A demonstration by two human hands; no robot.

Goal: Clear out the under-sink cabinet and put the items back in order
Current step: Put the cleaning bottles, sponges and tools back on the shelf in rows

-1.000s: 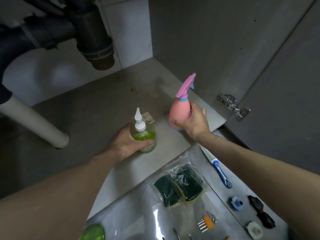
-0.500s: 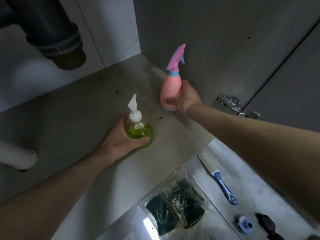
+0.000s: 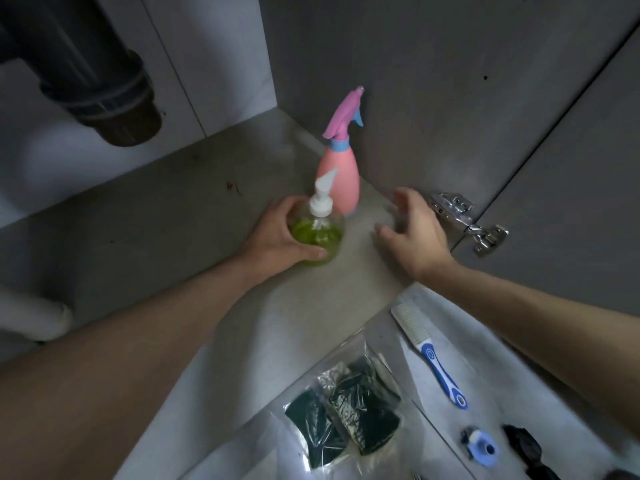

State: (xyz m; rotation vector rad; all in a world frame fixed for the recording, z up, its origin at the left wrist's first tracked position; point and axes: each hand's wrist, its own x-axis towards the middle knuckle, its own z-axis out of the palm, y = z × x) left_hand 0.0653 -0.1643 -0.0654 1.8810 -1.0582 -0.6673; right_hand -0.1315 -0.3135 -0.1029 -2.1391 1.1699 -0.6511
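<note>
Two bottles on the cabinet floor (image 3: 194, 216): 1 pink spray bottle (image 3: 341, 178) upright at the right edge against the side wall, 1 green soap pump bottle (image 3: 317, 233) just in front, gripped by my left hand (image 3: 277, 233). Vs 0.5 s ago, my right hand (image 3: 414, 233) has let go of the spray bottle & hovers beside it, fingers spread, blurred. Outside: 1 sponge pack (image 3: 346, 420), 1 blue-handled brush (image 3: 431, 355); small bits at the bottom edge are cut off.

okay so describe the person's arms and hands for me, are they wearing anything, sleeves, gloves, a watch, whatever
Both forearms are bare as far as the head view shows: no sleeve reaches into the picture on either side. The left hand and the right hand wear no gloves, and no watch, bracelet or ring shows on the parts that can be seen. The upper arms lie outside the view, so what is worn higher up cannot be told.
</note>
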